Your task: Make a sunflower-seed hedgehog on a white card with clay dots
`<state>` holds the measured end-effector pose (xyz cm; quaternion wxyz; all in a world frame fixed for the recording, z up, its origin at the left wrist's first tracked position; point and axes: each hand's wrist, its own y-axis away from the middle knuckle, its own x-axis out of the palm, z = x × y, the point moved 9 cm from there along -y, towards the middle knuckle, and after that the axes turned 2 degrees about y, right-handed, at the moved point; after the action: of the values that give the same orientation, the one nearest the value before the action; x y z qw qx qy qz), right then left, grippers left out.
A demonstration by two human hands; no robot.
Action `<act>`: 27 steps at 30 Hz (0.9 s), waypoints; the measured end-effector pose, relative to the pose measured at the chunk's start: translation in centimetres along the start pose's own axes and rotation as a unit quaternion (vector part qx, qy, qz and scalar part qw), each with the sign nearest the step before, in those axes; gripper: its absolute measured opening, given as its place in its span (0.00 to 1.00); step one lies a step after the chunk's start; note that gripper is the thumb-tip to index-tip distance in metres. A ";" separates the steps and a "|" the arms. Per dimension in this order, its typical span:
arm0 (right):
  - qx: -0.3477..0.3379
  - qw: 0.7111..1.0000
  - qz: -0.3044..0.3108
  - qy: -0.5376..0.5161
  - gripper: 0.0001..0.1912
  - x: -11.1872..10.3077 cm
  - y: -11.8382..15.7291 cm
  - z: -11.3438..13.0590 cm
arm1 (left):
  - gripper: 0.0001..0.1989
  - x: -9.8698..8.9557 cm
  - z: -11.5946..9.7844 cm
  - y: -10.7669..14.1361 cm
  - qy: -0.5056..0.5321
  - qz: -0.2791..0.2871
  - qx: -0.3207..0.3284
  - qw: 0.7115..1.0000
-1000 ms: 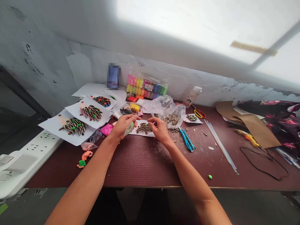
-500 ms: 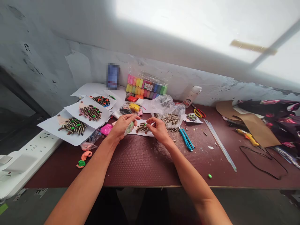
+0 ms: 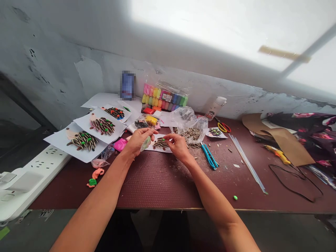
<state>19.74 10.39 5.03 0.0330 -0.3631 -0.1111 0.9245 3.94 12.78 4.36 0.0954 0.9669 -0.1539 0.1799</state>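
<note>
My left hand is closed on a small clear bag of pale green clay, its fingers reaching over the left side of a white card. On that card, striped sunflower seeds are laid close together in a spiky body. Thumb and forefinger of my right hand pinch at a small piece of green clay at the top of the seeds. Its contact with the seeds is too small to make out.
Finished seed pictures lie at left beside a power strip. Behind are a pack of coloured clay and a plastic bag of seeds. At right lie a blue cutter, scissors, glue sticks and a glue gun.
The view has shifted very slightly. Both hands keep nearly the same place and grip over the card; nothing else has visibly moved.
</note>
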 end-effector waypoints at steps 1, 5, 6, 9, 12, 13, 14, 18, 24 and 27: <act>0.002 1.000 0.005 0.006 0.07 0.1 0.1 0.0 | 0.23 0.0 0.0 0.0 -0.001 0.000 -0.001 1.000; -0.030 0.996 0.002 0.079 0.04 0.3 0.3 0.6 | 0.23 0.0 -0.1 0.1 -0.003 -0.005 0.000 1.000; -0.037 0.994 0.000 0.098 0.04 0.3 0.4 0.7 | 0.23 0.0 -0.1 0.1 -0.004 -0.006 0.001 1.000; -0.041 0.990 0.007 0.133 0.05 0.7 0.5 0.8 | 0.23 0.1 -0.1 0.1 -0.005 -0.005 0.002 1.000; -0.042 0.989 0.013 0.141 0.06 1.1 0.5 0.7 | 0.23 0.0 -0.1 0.0 -0.005 -0.003 0.005 1.000; -0.042 0.989 0.013 0.142 0.06 1.2 0.5 0.7 | 0.23 0.0 0.0 0.0 -0.005 -0.002 0.006 1.000; -0.042 0.989 0.014 0.141 0.06 1.3 0.6 0.8 | 0.23 0.0 0.0 0.0 -0.005 0.000 0.007 1.000; -0.041 0.989 0.026 0.140 0.08 1.6 0.6 0.8 | 0.22 0.0 0.0 -0.1 -0.008 0.009 0.009 1.000; -0.049 0.989 0.021 0.137 0.08 1.6 0.5 0.6 | 0.22 -0.1 0.0 -0.1 -0.008 0.013 0.014 1.000; -0.057 0.987 0.019 0.146 0.09 1.5 0.5 0.7 | 0.22 -0.1 0.1 -0.1 -0.007 0.012 0.011 1.000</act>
<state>18.17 9.95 4.38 0.0106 -0.4973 -0.1509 0.8543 3.90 12.92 4.22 0.0815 0.9671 -0.1642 0.1763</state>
